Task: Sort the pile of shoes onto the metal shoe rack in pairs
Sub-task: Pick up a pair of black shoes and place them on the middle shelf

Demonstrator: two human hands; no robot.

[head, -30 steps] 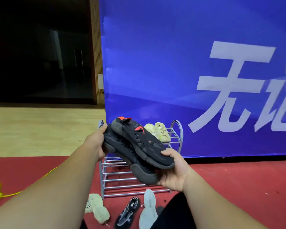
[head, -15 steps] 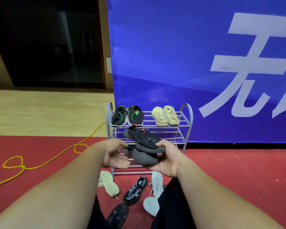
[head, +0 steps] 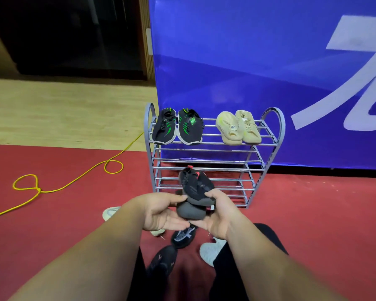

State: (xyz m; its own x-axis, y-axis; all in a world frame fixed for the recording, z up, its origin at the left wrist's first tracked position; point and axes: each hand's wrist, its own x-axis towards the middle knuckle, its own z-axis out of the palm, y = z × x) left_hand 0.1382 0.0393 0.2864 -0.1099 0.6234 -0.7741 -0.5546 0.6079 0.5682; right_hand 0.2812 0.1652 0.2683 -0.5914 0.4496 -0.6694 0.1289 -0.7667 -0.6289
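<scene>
A pair of black shoes with red tabs [head: 195, 186] is stacked one on the other, low in front of the metal shoe rack [head: 149, 127]. My right hand [head: 220, 216] grips the pair from the right, thumb on the upper shoe. My left hand [head: 161, 212] holds the toe end from the left, thumb on top and fingers beneath. A black-and-green pair [head: 176, 128] and a beige pair [head: 238, 128] stand on the rack's top shelf. The lower shelves hold nothing.
Loose shoes lie on the red carpet near my legs: a black-grey knit shoe [head: 183, 234], a black shoe [head: 162, 261], a white shoe [head: 211, 249] and a pale shoe [head: 111, 212]. A yellow cord [head: 74, 184] loops at left. A blue banner [head: 248, 72] stands behind the rack.
The black pair has come down from in front of the top shelf to the lower shelves. My left hand has shifted from the heels to the toe end. The view has tilted down.
</scene>
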